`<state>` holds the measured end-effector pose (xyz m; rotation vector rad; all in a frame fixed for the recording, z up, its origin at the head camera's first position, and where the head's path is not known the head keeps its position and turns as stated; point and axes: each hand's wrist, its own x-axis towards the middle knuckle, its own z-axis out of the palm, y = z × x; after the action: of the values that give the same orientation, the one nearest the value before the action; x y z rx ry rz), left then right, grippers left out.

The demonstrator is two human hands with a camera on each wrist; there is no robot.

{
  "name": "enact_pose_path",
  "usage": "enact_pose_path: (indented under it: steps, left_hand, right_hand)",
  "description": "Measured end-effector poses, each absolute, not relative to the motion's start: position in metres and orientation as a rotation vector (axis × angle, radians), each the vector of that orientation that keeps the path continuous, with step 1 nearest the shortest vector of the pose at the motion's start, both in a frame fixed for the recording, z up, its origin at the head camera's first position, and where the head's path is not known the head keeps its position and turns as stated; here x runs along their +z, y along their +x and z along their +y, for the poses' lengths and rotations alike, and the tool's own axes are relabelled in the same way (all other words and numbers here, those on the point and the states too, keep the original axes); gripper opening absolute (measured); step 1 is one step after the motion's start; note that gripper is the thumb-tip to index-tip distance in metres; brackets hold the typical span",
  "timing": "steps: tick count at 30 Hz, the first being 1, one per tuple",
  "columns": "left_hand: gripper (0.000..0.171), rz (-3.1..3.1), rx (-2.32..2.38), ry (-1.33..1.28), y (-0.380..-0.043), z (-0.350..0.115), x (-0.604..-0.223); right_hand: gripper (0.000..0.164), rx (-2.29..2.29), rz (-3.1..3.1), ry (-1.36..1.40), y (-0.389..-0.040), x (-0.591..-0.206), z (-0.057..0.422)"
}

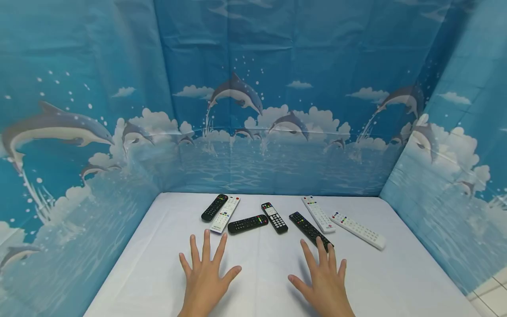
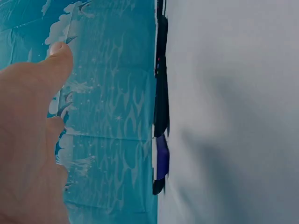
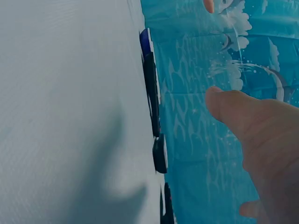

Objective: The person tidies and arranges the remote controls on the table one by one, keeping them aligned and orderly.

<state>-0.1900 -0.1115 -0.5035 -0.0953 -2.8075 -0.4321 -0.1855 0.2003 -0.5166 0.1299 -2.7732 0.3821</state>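
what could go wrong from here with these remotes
In the head view, the right hand overlaps the near end of the nearest black remote; lowering it carelessly might press buttons or nudge that remote.

The leftmost black remote and the white remote beside it lie close together, so grabbing one could shift the other. Both also reach near the table's far edge, so a forward push might slide them into the curtain.

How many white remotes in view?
3, in the head view: left white remote, just right of the leftmost black remote; middle white remote, right of centre near the back; right white remote, rightmost of all.
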Motion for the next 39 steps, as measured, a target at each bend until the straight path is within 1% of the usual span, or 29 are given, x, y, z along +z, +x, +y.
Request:
enact_pose_path:
  steps: [3, 7, 15, 23, 30, 39]
  left_hand:
    - [0.095, -2.786, -0.424, -0.089, -0.189, -0.121, -0.493]
    - [0.095, -2.76, -0.394, -0.096, -0.191, -0.136, -0.477]
    - [0.093, -2.721, -0.338, -0.188, -0.202, -0.16, -0.46]
    - [0.094, -2.678, -0.278, -0.302, -0.221, -0.172, -0.456]
    - [0.092, -2.686, -0.274, -0.346, -0.236, -0.18, -0.456]
    - [0.091, -2.689, -0.296, -0.333, -0.259, -0.192, -0.463]
  right_hand:
    - [0.099, 0.409, -2.773, 0.159, -0.183, -0.512, 0.198]
    - [0.101, 0.454, -2.732, 0.269, -0.182, -0.499, 0.195]
    - [0.099, 0.43, -2.672, 0.497, -0.201, -0.468, 0.175]
    - [0.101, 0.42, -2.608, 0.677, -0.226, -0.461, 0.147]
    - [0.092, 0.368, -2.568, 0.787, -0.247, -0.455, 0.123]
    - [0.089, 0.295, -2.562, 0.846, -0.275, -0.459, 0.096]
